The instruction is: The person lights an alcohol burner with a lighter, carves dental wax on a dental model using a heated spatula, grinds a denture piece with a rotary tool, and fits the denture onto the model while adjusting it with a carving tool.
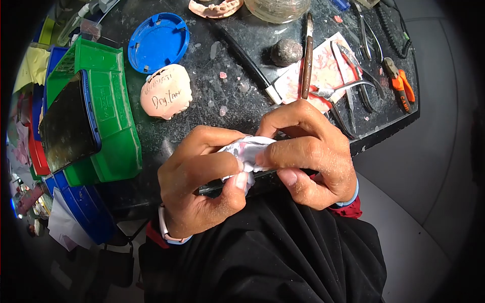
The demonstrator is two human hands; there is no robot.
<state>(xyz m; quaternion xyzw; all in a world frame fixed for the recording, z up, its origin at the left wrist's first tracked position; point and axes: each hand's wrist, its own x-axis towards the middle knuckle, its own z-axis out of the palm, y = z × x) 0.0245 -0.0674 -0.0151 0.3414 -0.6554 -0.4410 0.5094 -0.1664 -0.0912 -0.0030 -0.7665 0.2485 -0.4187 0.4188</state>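
A small white dental cast (248, 148) with a pinkish patch is held between my two hands, just over the near edge of the dark bench. Closed around its left side, my left hand (201, 177) pinches it with thumb and index finger. From the right, my right hand (312, 151) grips it with curled fingers, the index fingertip on its surface. Fingers cover much of the cast, and its underside is hidden. Beyond my left hand lies a pale pink plaster model (165, 93) with handwriting on it.
Left are a round blue lid (159, 43) and a green bin (113, 113) with a phone (70, 123) leaning on it. Right lie a brown-handled tool (307, 60), a pink-stained sheet (290, 86), metal pliers (348, 89) and orange-handled cutters (401, 86). A black rod (245, 58) crosses the bench.
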